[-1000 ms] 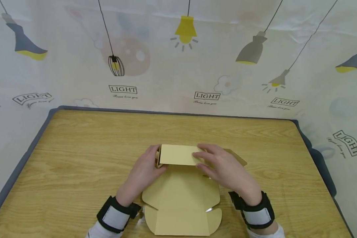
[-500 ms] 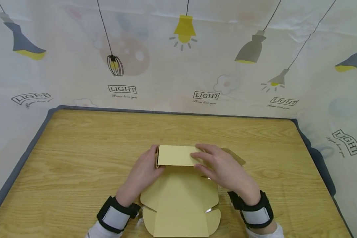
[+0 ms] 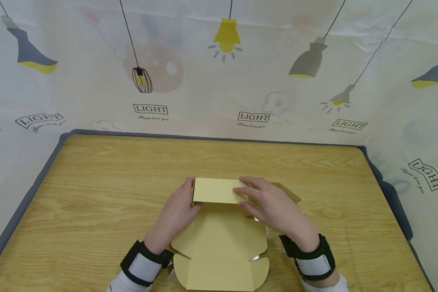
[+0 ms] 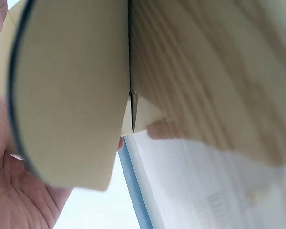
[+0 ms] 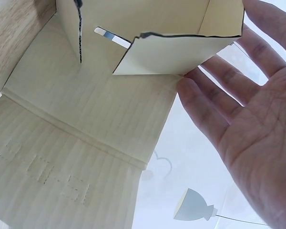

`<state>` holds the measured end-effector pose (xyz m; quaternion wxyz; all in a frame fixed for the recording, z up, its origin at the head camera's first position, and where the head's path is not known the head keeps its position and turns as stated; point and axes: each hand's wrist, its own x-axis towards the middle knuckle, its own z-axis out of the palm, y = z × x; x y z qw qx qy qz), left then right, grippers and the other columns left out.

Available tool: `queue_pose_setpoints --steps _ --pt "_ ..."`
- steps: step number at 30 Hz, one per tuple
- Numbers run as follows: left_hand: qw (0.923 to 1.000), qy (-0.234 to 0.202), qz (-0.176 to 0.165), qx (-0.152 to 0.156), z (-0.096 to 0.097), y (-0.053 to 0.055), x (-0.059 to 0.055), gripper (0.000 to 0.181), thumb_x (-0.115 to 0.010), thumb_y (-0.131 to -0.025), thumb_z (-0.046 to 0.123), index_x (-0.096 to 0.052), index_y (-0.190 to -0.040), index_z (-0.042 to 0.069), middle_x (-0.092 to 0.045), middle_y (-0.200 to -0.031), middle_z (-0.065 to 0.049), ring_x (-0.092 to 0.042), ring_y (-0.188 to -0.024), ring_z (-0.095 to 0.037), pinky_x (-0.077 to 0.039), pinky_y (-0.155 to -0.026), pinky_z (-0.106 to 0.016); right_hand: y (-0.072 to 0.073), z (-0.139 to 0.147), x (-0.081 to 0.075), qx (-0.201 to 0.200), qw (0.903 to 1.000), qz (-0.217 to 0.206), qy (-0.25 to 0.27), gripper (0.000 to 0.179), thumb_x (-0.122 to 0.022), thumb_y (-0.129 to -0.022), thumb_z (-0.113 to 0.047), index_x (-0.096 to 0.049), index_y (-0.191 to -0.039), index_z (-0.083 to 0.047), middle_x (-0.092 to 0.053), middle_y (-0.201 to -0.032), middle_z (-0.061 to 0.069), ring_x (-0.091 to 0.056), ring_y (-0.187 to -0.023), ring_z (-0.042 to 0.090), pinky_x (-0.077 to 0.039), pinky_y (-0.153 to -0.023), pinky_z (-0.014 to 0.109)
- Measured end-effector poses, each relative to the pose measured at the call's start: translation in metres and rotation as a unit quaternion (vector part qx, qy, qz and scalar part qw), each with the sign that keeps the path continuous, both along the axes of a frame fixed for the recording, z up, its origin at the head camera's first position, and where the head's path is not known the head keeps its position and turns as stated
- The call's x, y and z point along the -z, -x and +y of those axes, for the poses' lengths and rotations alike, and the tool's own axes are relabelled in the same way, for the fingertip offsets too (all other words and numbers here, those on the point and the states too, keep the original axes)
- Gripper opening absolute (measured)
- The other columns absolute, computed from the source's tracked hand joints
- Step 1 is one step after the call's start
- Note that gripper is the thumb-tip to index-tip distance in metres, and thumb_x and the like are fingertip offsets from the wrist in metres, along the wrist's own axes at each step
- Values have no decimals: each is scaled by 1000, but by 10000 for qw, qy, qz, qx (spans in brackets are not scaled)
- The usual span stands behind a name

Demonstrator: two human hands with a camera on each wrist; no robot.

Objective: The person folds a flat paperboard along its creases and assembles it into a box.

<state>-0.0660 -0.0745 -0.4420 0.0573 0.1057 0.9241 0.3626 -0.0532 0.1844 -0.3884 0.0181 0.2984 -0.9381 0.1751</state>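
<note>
A yellow-tan cardboard box [image 3: 220, 243], partly folded, lies before me with its long lid section spread toward my body. At its far end a folded panel [image 3: 215, 190] stands raised. My left hand [image 3: 173, 211] grips the left end of that part, thumb in front and fingers behind. My right hand [image 3: 277, 207] rests over the panel's right end, fingers spread and fairly straight. Behind the right hand a side flap [image 3: 288, 192] sticks out. In the right wrist view, fingers [image 5: 205, 105] touch a small inner flap [image 5: 167, 57]. The left wrist view shows a rounded flap [image 4: 76, 95] close up.
The box lies on a wood-grain table [image 3: 106, 174] with a dark grey edge. Behind and beside it hangs a pale curtain [image 3: 204, 81] printed with lamps. Both wrists wear black and white straps [image 3: 315, 263].
The box has shifted very slightly left and toward my body, with the left hand moving along. The right hand keeps nearly the same place on the panel.
</note>
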Motion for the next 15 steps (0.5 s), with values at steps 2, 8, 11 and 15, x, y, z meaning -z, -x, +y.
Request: queue_pose_setpoints --steps 2,8,11,15 --pt "10000 -24 17 13 1 0 0 59 -73 -90 -2 -48 -144 -4 -69 -130 -26 -71 -109 -36 -61 -85 -46 0 0 0 10 10000 18 -9 35 -77 -96 -26 -75 -128 -12 -67 -143 20 -67 -129 37 -59 -106 51" --pt "9996 -160 -60 213 -4 1 2 61 -73 -92 1 -46 -146 -3 -68 -134 -25 -71 -115 -37 -62 -89 -48 0 1 2 14 10000 46 2 35 -77 -96 -26 -75 -128 -12 -67 -143 19 -67 -129 37 -59 -106 52" --pt "9979 -369 -287 444 -11 5 1 67 -77 -93 8 -43 -151 -1 -66 -139 -24 -69 -122 -39 -62 -97 -51 1 2 2 -4 10000 56 37 35 -77 -96 -26 -75 -128 -12 -67 -143 20 -68 -128 37 -59 -106 52" --pt "9939 -629 -629 658 -19 9 -3 74 -79 -93 15 -41 -156 3 -62 -145 -22 -66 -128 -40 -62 -100 -51 2 1 2 -28 9999 67 82 34 -78 -96 -26 -76 -127 -11 -67 -143 20 -69 -127 37 -59 -106 51"
